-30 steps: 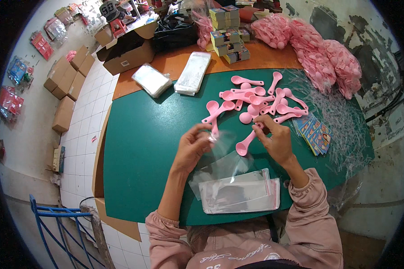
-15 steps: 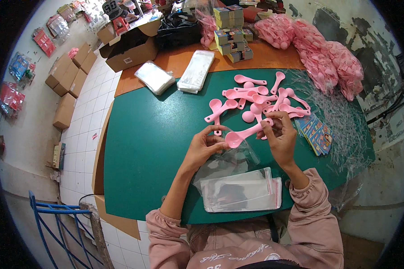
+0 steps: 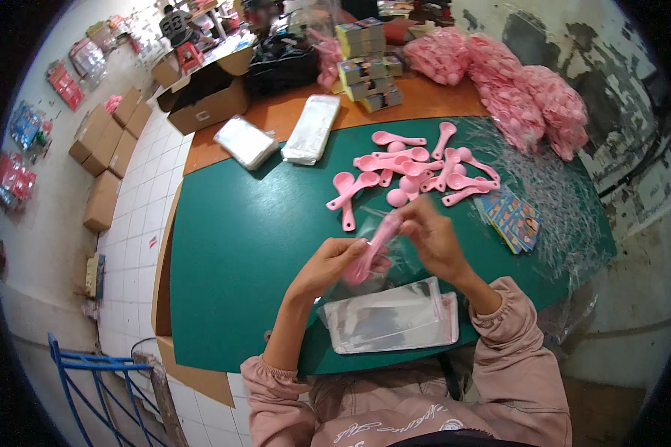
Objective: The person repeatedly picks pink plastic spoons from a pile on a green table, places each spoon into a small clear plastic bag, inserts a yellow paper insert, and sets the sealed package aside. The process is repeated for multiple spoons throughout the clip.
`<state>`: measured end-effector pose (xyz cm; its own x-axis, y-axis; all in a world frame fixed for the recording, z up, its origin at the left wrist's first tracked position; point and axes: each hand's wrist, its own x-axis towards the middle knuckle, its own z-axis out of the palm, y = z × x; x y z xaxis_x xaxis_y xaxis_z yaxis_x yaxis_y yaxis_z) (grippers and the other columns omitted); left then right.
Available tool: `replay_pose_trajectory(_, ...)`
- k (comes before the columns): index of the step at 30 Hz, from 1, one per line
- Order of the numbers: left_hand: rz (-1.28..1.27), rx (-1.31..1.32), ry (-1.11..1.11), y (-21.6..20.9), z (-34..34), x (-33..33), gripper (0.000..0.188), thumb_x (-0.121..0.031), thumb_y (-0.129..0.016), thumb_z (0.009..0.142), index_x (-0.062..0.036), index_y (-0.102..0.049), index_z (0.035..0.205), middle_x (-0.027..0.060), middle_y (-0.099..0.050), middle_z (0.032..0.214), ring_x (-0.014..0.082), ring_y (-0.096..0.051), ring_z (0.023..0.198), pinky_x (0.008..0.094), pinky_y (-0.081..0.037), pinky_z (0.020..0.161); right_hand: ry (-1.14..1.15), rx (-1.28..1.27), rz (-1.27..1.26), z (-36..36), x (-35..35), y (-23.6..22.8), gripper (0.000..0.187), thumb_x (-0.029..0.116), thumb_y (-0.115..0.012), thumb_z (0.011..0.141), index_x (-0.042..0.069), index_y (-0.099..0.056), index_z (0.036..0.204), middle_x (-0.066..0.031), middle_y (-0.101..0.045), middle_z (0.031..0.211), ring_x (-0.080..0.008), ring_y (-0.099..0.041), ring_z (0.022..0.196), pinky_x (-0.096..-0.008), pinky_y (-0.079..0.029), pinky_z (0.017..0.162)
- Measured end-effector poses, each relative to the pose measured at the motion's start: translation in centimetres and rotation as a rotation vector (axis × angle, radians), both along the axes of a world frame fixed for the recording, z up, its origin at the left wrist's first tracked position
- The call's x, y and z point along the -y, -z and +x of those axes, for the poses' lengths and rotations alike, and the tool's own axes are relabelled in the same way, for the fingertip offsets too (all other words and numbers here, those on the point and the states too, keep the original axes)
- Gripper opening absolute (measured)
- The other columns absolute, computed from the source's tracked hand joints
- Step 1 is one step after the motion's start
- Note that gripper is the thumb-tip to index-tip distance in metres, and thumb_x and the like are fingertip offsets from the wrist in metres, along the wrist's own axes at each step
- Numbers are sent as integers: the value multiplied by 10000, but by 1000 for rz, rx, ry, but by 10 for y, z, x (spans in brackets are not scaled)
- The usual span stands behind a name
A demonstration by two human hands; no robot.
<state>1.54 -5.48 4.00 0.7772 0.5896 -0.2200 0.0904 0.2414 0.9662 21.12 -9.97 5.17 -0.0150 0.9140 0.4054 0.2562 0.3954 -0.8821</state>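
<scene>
Between my hands is a pink measuring spoon [image 3: 371, 253], tilted with its bowl end low and inside a clear plastic bag [image 3: 401, 257]. My left hand [image 3: 335, 262] is closed on the bag beside the spoon's bowl. At the spoon's upper end, the fingers of my right hand [image 3: 434, 237] pinch the handle; they are a little blurred. Just below lies a stack of clear plastic bags [image 3: 384, 320] on the green table [image 3: 238, 261]. Beyond my hands several loose pink spoons [image 3: 406, 165] lie in a pile.
Fanned printed cards [image 3: 511, 217] lie right of the spoons, beside crumpled clear plastic [image 3: 566, 223]. Two bag stacks [image 3: 312, 128] sit at the back, near bundled card stacks [image 3: 365, 67]. Pink-filled bags [image 3: 503, 89] line the wall. An open carton [image 3: 209, 100] stands back left.
The spoon has gone down into the clear bag and tilted more steeply. My right hand has moved left and turned over the handle. The view has shifted slightly.
</scene>
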Motion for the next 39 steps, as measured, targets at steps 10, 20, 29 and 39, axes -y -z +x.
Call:
replay_pose_trajectory(10,-103,268,-341,-22,-21,4,376,-238,-359,952,70,-507,1108,153,-636,867,192,-636,744,293,-526,664,487,529,-471,151,55,-46,309,34,-576,725,55,-612,1031,-151,-551,1048,-286,-499,1028,-362,-375,896)
replay_pose_trajectory(20,-114,302,-269,-13,-20,0,354,-244,-353,956,25,-525,1107,166,-628,927,179,-626,810,292,-510,756,428,785,-634,210,60,-11,731,331,-784,535,-34,-518,1110,-208,-551,1074,-320,-522,1007,-374,-398,846)
replay_pose_trajectory(29,-135,240,-247,-10,-14,0,357,-244,-350,956,27,-517,1117,166,-615,968,200,-617,852,303,-500,775,700,679,-575,199,21,8,583,354,-734,630,-44,-548,1014,-203,-595,948,-322,-574,890,-379,-437,756)
replay_pose_trajectory(39,-97,282,-205,3,-21,-6,269,-181,-380,941,25,-546,992,155,-617,976,200,-608,897,314,-496,793,236,-240,-303,262,12,-34,420,114,-627,732,-2,-447,1094,-171,-606,866,-273,-601,762,-345,-452,696)
